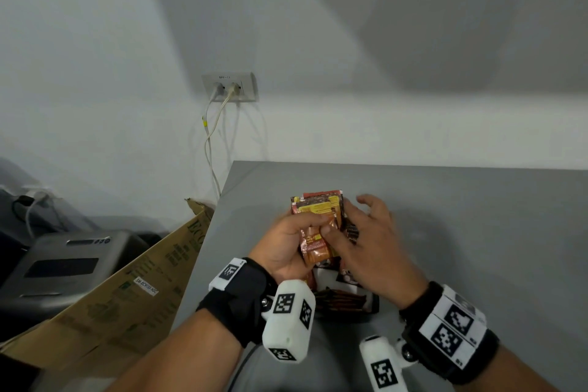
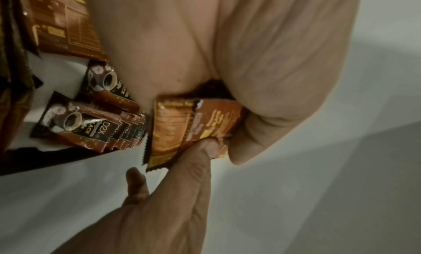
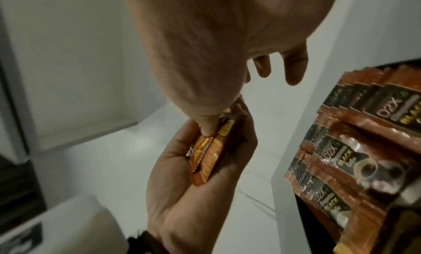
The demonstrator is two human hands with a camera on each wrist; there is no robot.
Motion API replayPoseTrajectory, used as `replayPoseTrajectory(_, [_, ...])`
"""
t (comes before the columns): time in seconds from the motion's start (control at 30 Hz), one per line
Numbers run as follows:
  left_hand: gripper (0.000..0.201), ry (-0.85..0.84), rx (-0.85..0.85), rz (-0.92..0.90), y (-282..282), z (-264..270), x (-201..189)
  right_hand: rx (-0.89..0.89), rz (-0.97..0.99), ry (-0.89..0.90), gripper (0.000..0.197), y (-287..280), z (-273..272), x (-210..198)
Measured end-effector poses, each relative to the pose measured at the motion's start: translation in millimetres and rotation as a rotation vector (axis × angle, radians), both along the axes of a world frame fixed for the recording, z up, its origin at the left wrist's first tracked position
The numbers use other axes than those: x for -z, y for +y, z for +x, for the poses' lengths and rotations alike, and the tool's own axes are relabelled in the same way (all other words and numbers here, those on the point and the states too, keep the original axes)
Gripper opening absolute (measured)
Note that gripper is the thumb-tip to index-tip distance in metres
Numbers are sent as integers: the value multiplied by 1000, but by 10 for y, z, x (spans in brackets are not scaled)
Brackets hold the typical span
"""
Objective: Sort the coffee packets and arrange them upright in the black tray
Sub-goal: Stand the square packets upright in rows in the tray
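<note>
Coffee packets (image 1: 319,226) in orange and brown wrappers are held as a small stack near the centre of the head view, above the grey table (image 1: 477,216). The stack is gripped by the left hand (image 1: 288,247), whose fingers are curled round its left edge and whose thumb is laid across its front. The right hand (image 1: 370,234) is seen just to the right of the stack: its thumb is pressed on the front packet, while the other fingers are spread and only loosely bent; whether a packet is pinched from behind cannot be told. In the left wrist view the same stack (image 2: 191,130) is shown at mid-frame with the right thumb (image 2: 200,160) set against its lower edge. In the right wrist view the stack (image 3: 212,153) lies in the left palm at the centre of the frame. Below the hands in the head view, the black tray (image 1: 374,304) is partly hidden by the wrists; brown packet edges are visible in it. Rows of D2X black coffee packets (image 3: 341,160) are seen overlapping one another at the right of the right wrist view, and again at the left of the left wrist view (image 2: 91,124). A cardboard box (image 1: 127,296) is seen at the lower left of the head view, and a wall socket (image 1: 229,86) with two cables plugged in at upper centre.
</note>
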State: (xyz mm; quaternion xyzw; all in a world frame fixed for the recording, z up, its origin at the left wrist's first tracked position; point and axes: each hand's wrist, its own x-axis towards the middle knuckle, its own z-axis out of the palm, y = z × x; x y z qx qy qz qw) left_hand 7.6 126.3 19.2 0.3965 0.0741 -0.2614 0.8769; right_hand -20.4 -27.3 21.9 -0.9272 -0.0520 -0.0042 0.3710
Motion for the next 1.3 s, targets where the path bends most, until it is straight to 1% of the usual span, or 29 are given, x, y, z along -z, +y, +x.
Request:
replayPoseTrajectory(0.03, [49,9,-11,-11,9,10,16,5,-35,0,62,2,-13,-15])
replayPoseTrajectory(0.07, [52,17,-24,-29,12,18,33,1,-29,-4,75,-14,-23,-51])
replayPoseTrajectory(0.1, [56,27,-31,-32,19,24,46,-22,17,3,89,-47,-27,-109])
replayPoseTrajectory(0.13, [57,35,-27,-28,24,24,49,-79,80,18,103,-87,-27,-185])
replayPoseTrajectory(0.17, [55,36,-16,-18,25,21,39,-166,94,31,116,-117,-18,-257])
replayPoseTrajectory(0.2, [50,30,-3,-11,17,12,29,-266,24,30,125,-125,-5,-314])
replayPoseTrajectory(0.23, [43,10,19,-14,4,1,17,-351,-93,8,129,-116,9,-352])
replayPoseTrajectory(0.27, [38,-6,39,-11,-13,-10,10,-405,-191,-23,128,-97,33,-348])
replayPoseTrajectory(0.3, [34,-21,53,-9,-31,-25,5,-424,-246,-57,123,-77,59,-337])
replayPoseTrajectory(0.33, [36,-32,52,-12,-40,-35,6,-424,-245,-86,115,-62,83,-328])
replayPoseTrajectory(0.43, [54,-50,46,-72,-47,-66,-5,-437,-136,-126,77,-65,161,-318])
replayPoseTrajectory(0.47, [56,-47,43,-83,-48,-70,-1,-449,-136,-117,71,-59,172,-326])
replayPoseTrajectory(0.5, [54,-52,44,-84,-48,-73,1,-463,-145,-109,70,-48,182,-319])
replayPoseTrajectory(0.57, [46,-68,31,-41,-36,-61,15,-473,-123,-81,82,-34,181,-299])
replayPoseTrajectory(0.63, [52,-87,20,-14,0,-48,13,-398,31,-5,95,-76,166,-310])
replayPoseTrajectory(0.67, [57,-93,14,-4,24,-34,8,-333,117,13,92,-110,166,-323])
replayPoseTrajectory(0.73, [61,-116,-14,16,62,-18,-10,-220,218,24,73,-157,175,-354])
replayPoseTrajectory(0.8, [57,-136,-22,14,68,-18,-14,-202,350,47,55,-178,176,-343])
replayPoseTrajectory(0.83, [55,-142,-15,14,59,-25,-19,-201,402,39,50,-178,170,-327])
replayPoseTrajectory(0.93, [57,-120,-3,31,31,-43,-7,-108,446,8,45,-183,183,-287])
replayPoseTrajectory(1.03, [48,-92,-11,-11,33,-22,9,-30,484,-2,46,-201,217,-257])
replayPoseTrajectory(1.17, [49,-67,-46,29,91,12,1,68,567,-113,26,-300,227,-299])
replayPoseTrajectory(1.23, [50,-58,-72,51,112,26,9,53,664,-92,21,-311,190,-353])
replayPoseTrajectory(1.3, [47,-68,-102,78,114,39,29,-15,672,-71,22,-323,144,-369])
